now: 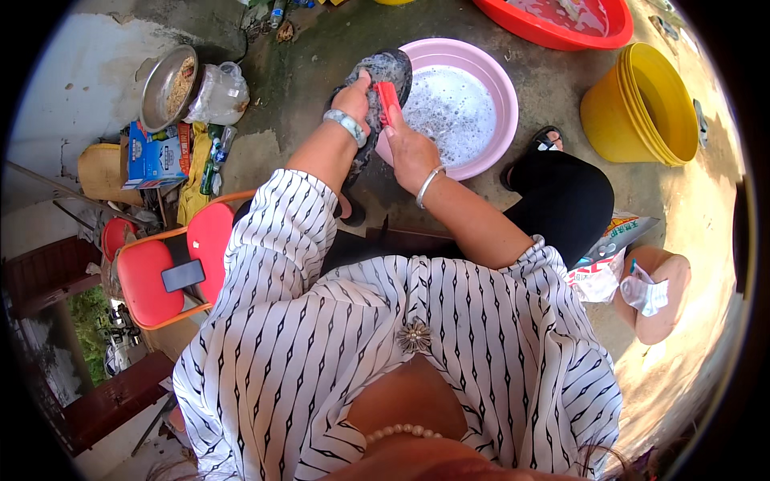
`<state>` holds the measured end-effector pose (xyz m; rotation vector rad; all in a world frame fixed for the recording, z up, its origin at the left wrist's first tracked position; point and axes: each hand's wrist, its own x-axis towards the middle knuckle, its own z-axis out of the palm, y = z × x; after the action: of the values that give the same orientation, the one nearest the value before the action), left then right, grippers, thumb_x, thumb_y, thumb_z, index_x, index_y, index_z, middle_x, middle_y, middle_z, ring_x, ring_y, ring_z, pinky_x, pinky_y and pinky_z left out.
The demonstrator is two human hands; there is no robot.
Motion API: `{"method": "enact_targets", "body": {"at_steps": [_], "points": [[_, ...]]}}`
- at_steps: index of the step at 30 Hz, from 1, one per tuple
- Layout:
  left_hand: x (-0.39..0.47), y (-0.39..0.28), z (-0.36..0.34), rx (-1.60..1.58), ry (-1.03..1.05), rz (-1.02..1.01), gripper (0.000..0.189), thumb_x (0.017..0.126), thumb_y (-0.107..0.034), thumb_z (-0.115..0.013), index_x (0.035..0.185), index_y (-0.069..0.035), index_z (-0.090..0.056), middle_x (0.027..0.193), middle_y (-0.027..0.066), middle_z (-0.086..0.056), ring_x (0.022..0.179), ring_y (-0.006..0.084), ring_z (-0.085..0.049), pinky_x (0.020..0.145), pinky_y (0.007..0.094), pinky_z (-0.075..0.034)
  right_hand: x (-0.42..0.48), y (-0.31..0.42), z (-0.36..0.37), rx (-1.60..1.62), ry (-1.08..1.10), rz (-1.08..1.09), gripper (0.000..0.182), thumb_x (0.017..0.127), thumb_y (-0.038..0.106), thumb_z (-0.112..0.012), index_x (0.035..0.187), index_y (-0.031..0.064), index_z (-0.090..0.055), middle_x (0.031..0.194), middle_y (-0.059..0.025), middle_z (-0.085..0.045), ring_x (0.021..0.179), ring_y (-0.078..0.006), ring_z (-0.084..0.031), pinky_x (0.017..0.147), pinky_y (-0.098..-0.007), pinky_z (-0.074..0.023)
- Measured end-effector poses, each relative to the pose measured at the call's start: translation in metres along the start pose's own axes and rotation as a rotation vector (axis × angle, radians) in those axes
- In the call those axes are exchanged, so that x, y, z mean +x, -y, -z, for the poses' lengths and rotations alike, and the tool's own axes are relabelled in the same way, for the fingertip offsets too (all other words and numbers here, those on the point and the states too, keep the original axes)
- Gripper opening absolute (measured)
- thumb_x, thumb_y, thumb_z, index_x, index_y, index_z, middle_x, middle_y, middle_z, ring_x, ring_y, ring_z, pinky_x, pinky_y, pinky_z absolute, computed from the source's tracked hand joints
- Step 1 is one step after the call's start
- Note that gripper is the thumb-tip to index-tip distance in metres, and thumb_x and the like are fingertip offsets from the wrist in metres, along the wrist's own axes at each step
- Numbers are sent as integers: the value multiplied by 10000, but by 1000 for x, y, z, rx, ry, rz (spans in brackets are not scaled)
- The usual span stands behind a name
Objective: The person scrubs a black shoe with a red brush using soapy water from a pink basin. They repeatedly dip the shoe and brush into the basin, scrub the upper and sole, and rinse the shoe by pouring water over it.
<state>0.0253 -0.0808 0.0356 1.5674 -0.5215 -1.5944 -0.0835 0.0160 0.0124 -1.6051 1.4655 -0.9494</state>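
My left hand (354,103) grips a dark, soapy shoe or slipper (385,66), its thumb lying over the wet, foam-streaked surface. In my right hand (414,150) is a red plastic scrubbing brush (388,101), its bristle side turned against the same footwear. The footwear is held slantwise over the left rim of a pink plastic basin (508,114). Foamy, greyish-white soapy water (452,114) fills much of that basin. My fingers hide part of the footwear and of the brush's lower end.
A red tub (541,33) stands beyond the basin, and stacked yellow buckets (613,108) stand to the right. At the left are a metal bowl (153,90), a blue cardboard box (144,157) and a red chair (144,282) with a phone (183,276). Bags (601,270) lie near my right knee.
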Motion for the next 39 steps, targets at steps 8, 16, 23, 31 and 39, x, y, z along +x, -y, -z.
{"method": "enact_targets", "body": {"at_steps": [8,16,23,31,39], "points": [[4,18,-6,-14,41,21,373,924,-343,-484,1044,0,-570,997,115,-632,872,231,-617,802,364,-477,34,-12,19,-159,56,-113,428,928,302,-397,1321,130,-413,789,-275,-597,760,-419,-589,711,-481,-451],[6,12,-3,105,-18,-91,390,924,-346,-485,1066,9,-562,1004,105,-623,861,222,-614,791,343,-485,40,3,29,-109,95,-144,424,941,303,-366,1333,144,-397,818,-265,-603,789,-410,-595,732,-467,-447],[-12,5,-19,18,65,-61,430,929,-388,-458,1084,-1,-564,1029,113,-628,896,237,-606,847,356,-458,42,0,28,-126,19,-159,433,940,309,-366,1342,152,-389,869,-276,-593,807,-427,-582,721,-489,-438],[5,10,3,48,70,-88,425,931,-385,-457,1104,-10,-555,1053,110,-610,939,210,-585,843,328,-450,28,2,22,-51,72,-80,435,940,320,-357,1340,152,-384,829,-264,-604,801,-417,-587,725,-464,-449],[4,-2,21,364,16,-65,332,868,-257,-561,1042,23,-601,978,97,-651,865,164,-624,817,281,-459,26,-17,28,-48,140,-126,439,932,337,-395,1351,208,-376,905,-236,-620,850,-392,-598,772,-433,-450]]}}
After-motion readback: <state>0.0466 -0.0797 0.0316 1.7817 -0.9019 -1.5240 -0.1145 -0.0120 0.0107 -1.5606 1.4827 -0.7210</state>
